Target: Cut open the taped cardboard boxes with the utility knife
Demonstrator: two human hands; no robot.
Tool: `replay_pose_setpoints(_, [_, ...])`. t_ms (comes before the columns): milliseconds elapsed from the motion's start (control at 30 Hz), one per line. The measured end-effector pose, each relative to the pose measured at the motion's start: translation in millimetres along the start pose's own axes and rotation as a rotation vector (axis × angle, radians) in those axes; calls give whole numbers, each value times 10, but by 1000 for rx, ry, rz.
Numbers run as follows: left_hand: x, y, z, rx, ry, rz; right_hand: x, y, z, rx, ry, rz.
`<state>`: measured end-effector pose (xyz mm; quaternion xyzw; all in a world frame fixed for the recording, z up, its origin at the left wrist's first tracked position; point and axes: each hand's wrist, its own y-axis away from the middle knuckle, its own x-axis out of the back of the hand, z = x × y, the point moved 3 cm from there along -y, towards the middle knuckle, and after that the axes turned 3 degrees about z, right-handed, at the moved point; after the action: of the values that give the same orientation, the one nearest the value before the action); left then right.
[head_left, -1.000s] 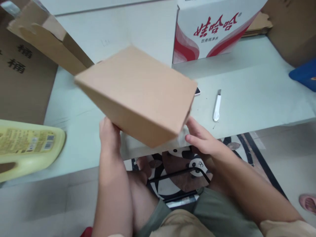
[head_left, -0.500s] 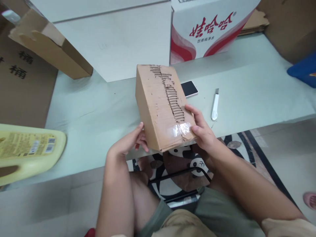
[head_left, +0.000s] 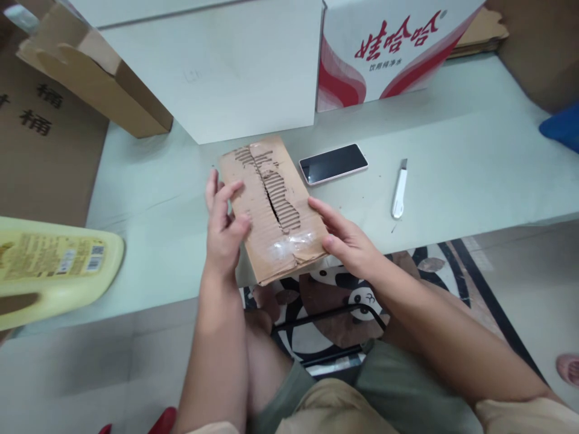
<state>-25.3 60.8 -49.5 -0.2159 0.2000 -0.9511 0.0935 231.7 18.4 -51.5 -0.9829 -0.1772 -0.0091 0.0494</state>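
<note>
One long pale green table (head_left: pixel 456 157) crosses the view. Big brown carton (head_left: pixel 54 175) with black characters at its left end; white box (head_left: pixel 248 72) toward the back edge, about mid-length; red-and-white carton (head_left: pixel 375 81) just right of that, also toward the back edge. Narrow brown box (head_left: pixel 129 99) between big carton and white box. Yellow jug (head_left: pixel 58 259), label showing, at left part of the front edge, cut off by the frame. Cardboard box (head_left: pixel 266 205) is in the person's hands at the middle of the front edge, near end sticking out past it; can't tell if it also rests on the tabletop. Top face has torn strips baring corrugation, dark slit along the seam, shiny clear tape at near end. Right hand (head_left: pixel 350 244) grasps the box by its near right corner, thumb and fingers on that side. Left hand (head_left: pixel 224 232) half-curled at the left edge, index finger and thumb at the top face; can't tell if it really grips. Phone (head_left: pixel 335 164), dark screen, lies just beyond the box's right side. White cutter (head_left: pixel 398 191) right of phone, near front edge, blade pointing to the back edge.
</note>
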Motion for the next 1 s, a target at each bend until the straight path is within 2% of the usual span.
replay_pose_setpoints(167, [-76,36,73,50,87,-35,-39,-11,-4,3,-16,35])
replay_pose_setpoints(400, [-95,2,48,95,81,-39,-57,-33,-69,51,-13,47])
replay_pose_setpoints(467, [-99,1,37,88,81,-27,42,-23,-88,60,65,106])
replay_pose_setpoints(533, [-106,7,20,90,69,-11,256,2,-80,37,246,271])
replay_pose_setpoints(633, [-124,19,-19,95,39,13,691,85,-16,-112,661,573])
replay_pose_setpoints(700, [-134,25,-40,74,48,32,933,144,49,-283,900,645])
replay_pose_setpoints(833, [-151,29,-73,67,117,54,1147,197,130,-561,1126,523])
replay_pose_setpoints(933, [-158,25,-96,88,236,55,1153,173,104,-642,1213,433])
replay_pose_setpoints(1000, [-158,22,-107,79,306,50,1146,158,64,-657,1199,451])
